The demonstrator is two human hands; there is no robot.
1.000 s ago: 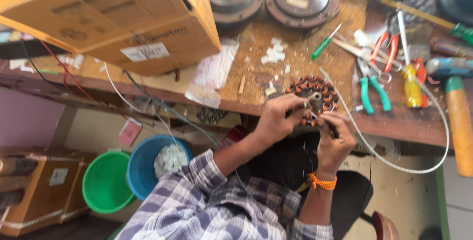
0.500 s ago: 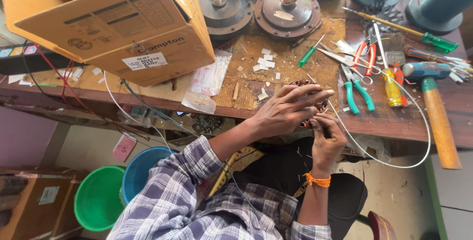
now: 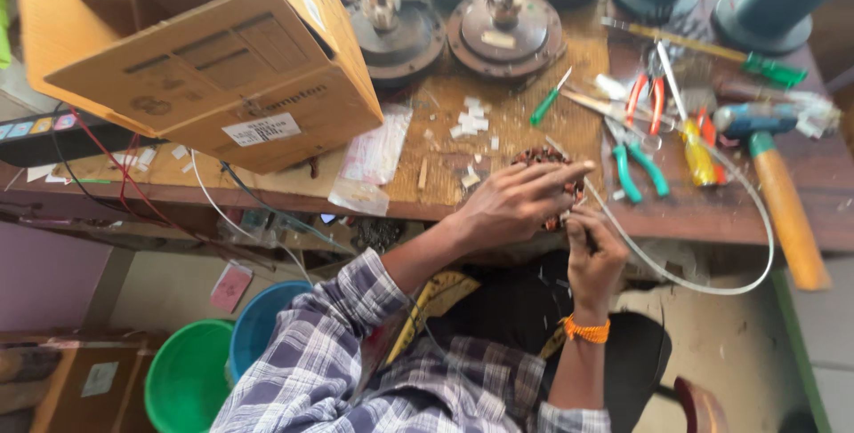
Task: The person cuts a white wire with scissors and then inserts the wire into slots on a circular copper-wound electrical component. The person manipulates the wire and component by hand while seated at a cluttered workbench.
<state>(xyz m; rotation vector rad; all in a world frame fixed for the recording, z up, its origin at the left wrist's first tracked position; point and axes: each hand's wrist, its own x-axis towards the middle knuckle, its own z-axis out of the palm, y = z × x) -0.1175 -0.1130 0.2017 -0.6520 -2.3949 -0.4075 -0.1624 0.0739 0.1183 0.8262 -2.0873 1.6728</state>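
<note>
A big cardboard box (image 3: pixel 213 60) stands at the left of the workbench (image 3: pixel 712 211). The left hand (image 3: pixel 516 206) lies over the copper-wound stator (image 3: pixel 547 159) at the bench edge, fingers stretched flat across its top. Just below, the right hand (image 3: pixel 594 251) is curled narrow, perhaps pinching a thin tool against the stator's underside; I cannot tell surely. Green-handled pliers (image 3: pixel 636 171) lie beside it on the right.
</note>
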